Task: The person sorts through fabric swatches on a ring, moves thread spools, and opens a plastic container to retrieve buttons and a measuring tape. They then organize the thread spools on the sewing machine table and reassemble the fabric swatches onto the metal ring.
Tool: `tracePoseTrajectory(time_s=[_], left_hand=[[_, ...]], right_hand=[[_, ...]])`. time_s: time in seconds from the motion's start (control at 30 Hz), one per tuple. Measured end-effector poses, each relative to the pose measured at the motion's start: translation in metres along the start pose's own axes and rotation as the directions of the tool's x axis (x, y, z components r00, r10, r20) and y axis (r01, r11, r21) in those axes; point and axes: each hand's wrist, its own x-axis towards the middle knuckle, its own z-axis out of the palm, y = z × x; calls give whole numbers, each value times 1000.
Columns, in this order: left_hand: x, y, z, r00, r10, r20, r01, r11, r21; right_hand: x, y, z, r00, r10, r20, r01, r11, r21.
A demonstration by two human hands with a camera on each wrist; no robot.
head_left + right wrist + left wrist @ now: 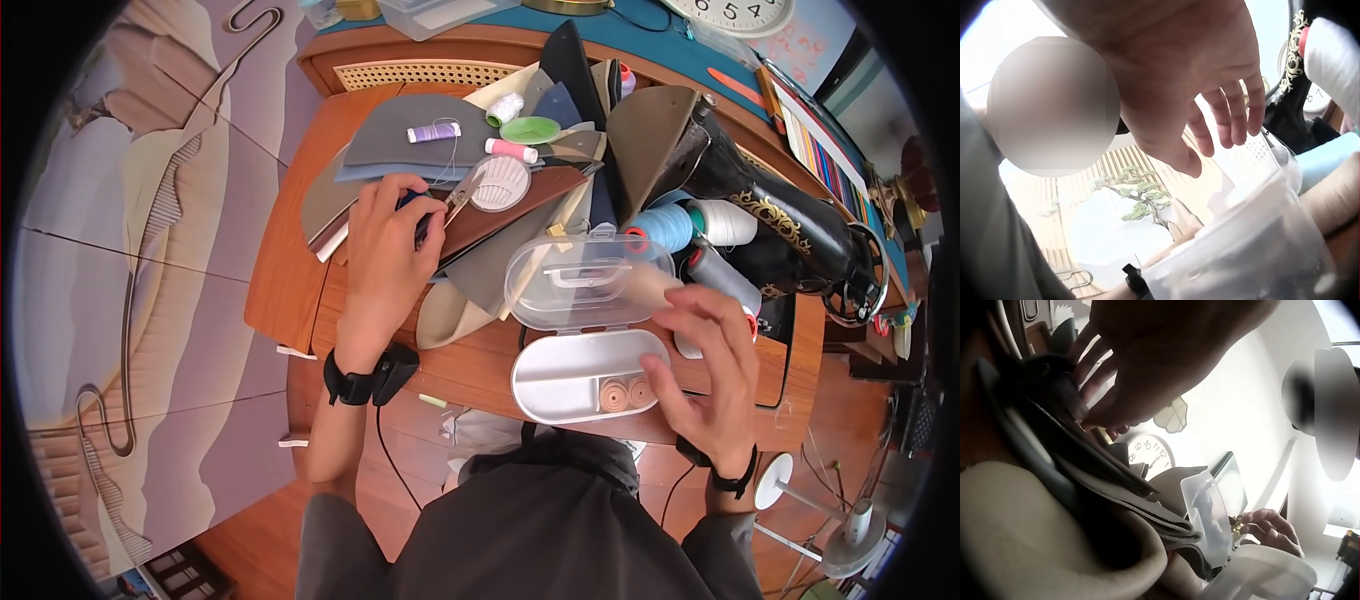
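Note:
My left hand is over the left part of the leather pile, fingers and thumb curled round a small dark blue thing that they mostly hide. Small metal snips lie just beyond the fingertips, beside a round wheel of white-headed pins. Fingers spread and slightly bent, my right hand hovers at the right end of a white oblong case. Its clear lid is hinged back. Two coiled tan rolls sit in the case's front right compartment. Nothing shows in the right hand.
Purple and pink thread spools and a green oval dish lie on the grey leather pieces. Large thread cones stand before a black sewing machine at right. The wooden table's front edge is close to the body.

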Motion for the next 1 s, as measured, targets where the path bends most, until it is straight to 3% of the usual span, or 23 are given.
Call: tracePoseTrajectory(time_s=[0.23,0.37,0.43,0.47,0.5,0.57,0.6,0.67,0.73,0.8,1.0], left_hand=[[1,-2,-4,999,0,48,3,998,-64],[5,-4,0,1000,-14,-2,14,987,-159],[9,-2,-3,995,-39,-96,0,929,-371],[9,3,-4,990,-110,-92,52,873,-485],[7,9,-6,991,-107,-85,52,871,-489],[5,24,-14,990,-127,-68,46,723,-690],[3,31,-19,986,63,-154,-142,806,-575],[-12,66,-35,995,76,-69,-102,822,-560],[-28,92,-36,956,275,98,-182,823,-537],[-43,101,-24,942,307,139,-198,837,-510],[-49,106,-16,891,389,235,-242,844,-479]], right_hand=[[26,-4,4,999,-32,17,32,999,16],[21,-1,7,1000,-3,13,3,999,35],[16,3,7,1000,19,0,-19,998,56],[14,6,7,1000,21,-17,-20,997,72],[12,8,7,999,22,-33,-19,996,88],[8,12,6,997,15,-77,-9,997,78],[6,13,6,993,1,-120,8,997,71],[-3,15,6,987,28,-156,-11,994,110],[-13,15,4,980,60,-190,-32,988,150],[-20,14,0,990,-43,-136,63,987,145],[-30,19,9,1000,-7,-23,11,981,195]])
